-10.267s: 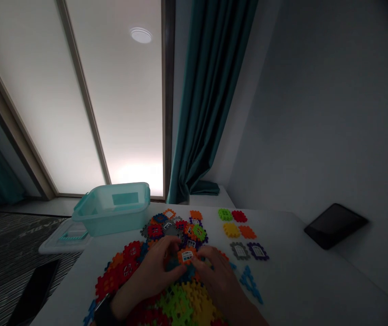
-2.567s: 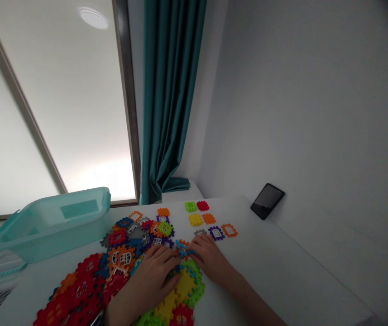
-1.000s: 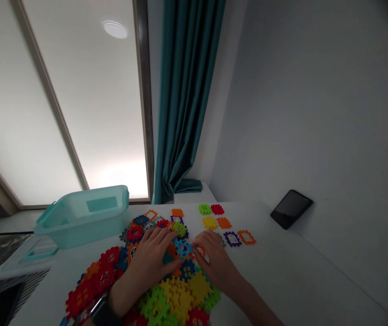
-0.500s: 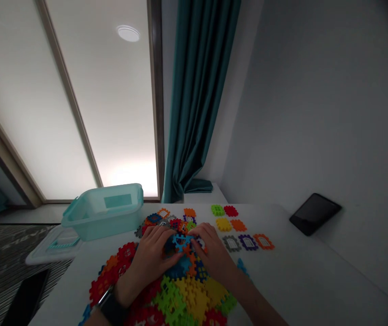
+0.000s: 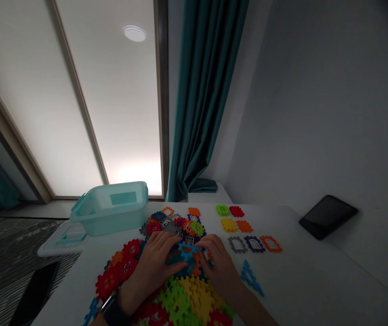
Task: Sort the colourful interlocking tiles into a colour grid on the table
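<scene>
Pale panels (image 5: 122, 99) are framed in brown and lit low down by a white glow (image 5: 139, 174), a teal curtain (image 5: 207, 90) is hung beside them, the grey wall (image 5: 316, 113) is dimly lit, and a striped floor (image 5: 2, 285) is seen beside the white table (image 5: 302, 276).

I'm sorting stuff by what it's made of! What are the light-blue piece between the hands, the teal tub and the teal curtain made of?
Light-blue notched piece: probably hard plastic, fairly smooth; its even color and crisp teeth suggest it. 
Teal tub: likely plastic, translucent; its walls look pale and cloudy. 
Teal curtain: seemingly fabric, slightly shiny; it hangs in folds.
</scene>
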A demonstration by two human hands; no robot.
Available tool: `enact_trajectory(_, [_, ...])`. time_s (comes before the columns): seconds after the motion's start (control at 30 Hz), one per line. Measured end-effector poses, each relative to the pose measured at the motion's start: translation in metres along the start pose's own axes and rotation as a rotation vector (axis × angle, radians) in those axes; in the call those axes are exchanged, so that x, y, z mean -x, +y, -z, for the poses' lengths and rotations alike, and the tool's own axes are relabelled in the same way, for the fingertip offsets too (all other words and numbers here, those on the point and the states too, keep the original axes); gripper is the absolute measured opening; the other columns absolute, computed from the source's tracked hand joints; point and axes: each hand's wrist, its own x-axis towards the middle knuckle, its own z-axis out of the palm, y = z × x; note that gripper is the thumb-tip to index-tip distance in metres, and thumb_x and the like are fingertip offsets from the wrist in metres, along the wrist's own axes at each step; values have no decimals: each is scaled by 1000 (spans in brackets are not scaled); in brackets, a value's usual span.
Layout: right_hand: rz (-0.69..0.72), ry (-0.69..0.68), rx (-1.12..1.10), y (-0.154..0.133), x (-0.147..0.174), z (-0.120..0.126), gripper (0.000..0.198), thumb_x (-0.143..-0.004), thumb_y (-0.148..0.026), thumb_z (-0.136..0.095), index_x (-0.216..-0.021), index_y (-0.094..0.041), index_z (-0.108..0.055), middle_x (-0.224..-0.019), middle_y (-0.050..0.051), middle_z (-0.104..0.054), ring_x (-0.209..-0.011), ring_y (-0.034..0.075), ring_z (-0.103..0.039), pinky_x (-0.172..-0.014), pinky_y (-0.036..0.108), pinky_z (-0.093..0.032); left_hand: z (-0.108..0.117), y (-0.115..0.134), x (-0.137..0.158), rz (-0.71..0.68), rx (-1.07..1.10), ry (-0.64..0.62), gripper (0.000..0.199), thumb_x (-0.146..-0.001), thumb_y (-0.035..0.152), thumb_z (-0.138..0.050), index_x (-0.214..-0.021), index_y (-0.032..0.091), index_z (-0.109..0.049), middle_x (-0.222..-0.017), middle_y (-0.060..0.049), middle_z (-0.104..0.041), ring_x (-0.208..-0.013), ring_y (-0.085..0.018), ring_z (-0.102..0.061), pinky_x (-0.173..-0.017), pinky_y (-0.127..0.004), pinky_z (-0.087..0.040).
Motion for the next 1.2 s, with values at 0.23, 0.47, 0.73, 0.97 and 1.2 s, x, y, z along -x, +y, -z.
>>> enact_trajectory(0.23, [2,41,-16,-2,-2,-1,14,-101,-18,-47,-100,-25,-59,-96,6,-63,-92,22,-64,-80,35,-54,-5,-1,2,44,2,-17,43,-86,51,-79,-112,21,-64,-98,-8,-72,-92,-29,-68,-83,-43,-55])
enact_trajectory(0.47, [-12,97,-60,-1,-3,-1,13,-102,-20,-49,-97,-25,-60,-95,5,-64,-90,21,-66,-80,32,-55,5,0,1,-5,150,-42,28,-104,47,-53,-111,22,-64,-97,-6,-72,-90,-24,-67,-82,-37,-52])
enact_trajectory(0.73, [-48,75,-137,-6,-3,1,11,-102,-21,-51,-100,-26,-61,-93,4,-65,-88,20,-67,-76,28,-55,0,4,-1,381,516,-39,12,-100,31,-55,-104,23,-63,-82,-2,-72,-74,-20,-68,-65,-28,-50])
enact_trajectory(0.97, [-63,55,-151,-9,-1,0,11,-102,-25,-52,-97,-25,-62,-91,2,-67,-84,18,-68,-74,26,-54,-2,0,-4,600,801,-52,21,-96,41,-58,-97,21,-62,-78,-2,-71,-73,-21,-70,-66,-29,-52])
enact_trajectory(1.2, [-4,69,-83,-3,-2,0,10,-102,-22,-52,-99,-24,-61,-90,3,-66,-81,18,-67,-73,27,-54,0,-3,-6,641,813,-86,25,-91,44,-65,-100,21,-65,-77,-2,-72,-73,-21,-68,-67,-30,-49])
